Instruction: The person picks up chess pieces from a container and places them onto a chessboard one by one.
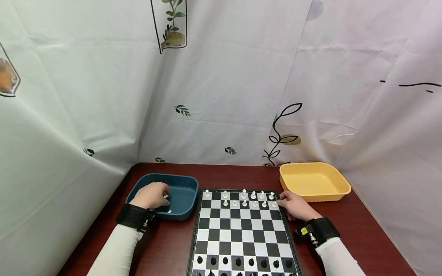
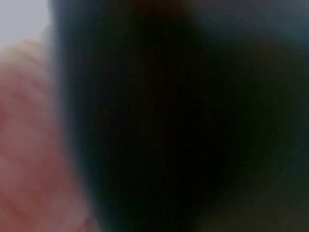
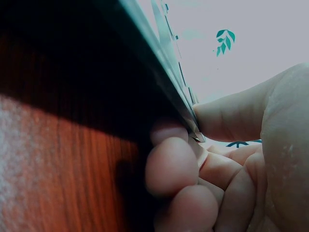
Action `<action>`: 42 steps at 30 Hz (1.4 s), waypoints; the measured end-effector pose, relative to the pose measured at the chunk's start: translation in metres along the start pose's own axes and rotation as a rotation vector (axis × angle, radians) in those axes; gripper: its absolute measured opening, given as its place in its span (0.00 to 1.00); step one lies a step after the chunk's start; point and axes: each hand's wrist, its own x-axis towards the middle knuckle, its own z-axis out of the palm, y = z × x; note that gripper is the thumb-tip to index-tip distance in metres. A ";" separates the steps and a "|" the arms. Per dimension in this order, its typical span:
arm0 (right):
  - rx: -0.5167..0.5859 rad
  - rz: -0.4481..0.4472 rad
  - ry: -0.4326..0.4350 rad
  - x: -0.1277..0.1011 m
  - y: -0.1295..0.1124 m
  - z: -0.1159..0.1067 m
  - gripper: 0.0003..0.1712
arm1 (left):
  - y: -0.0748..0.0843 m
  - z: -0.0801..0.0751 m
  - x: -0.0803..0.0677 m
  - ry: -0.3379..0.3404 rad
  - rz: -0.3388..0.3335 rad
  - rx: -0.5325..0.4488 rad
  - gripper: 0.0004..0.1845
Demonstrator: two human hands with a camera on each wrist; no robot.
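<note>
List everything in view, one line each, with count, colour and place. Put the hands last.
chessboard: one, black and white squares, centre of the table.
white pieces: about a dozen, on the board's two far rows.
black pieces: on the board's near rows, partly cut off by the frame edge, so no sure count.
blue tray: one, left of the board, with at least one small white piece inside.
yellow tray: one, right of the board's far corner.
table: one, dark red wood.
curtain: white with leaf prints, behind and beside the table.
left hand: in the blue tray, pinching a white piece.
right hand: gripping the board's far right corner.
</note>
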 end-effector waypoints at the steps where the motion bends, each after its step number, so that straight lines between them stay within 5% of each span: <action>1: -0.002 0.001 0.000 0.000 0.000 0.000 0.08 | 0.000 0.001 0.000 -0.007 -0.004 0.002 0.14; 13: 0.001 -0.001 0.007 0.000 0.000 0.000 0.10 | -0.001 0.013 0.003 0.021 -0.011 0.047 0.12; 42: -0.008 -0.004 0.003 0.000 0.001 0.000 0.09 | -0.004 0.015 0.010 0.101 0.011 0.051 0.07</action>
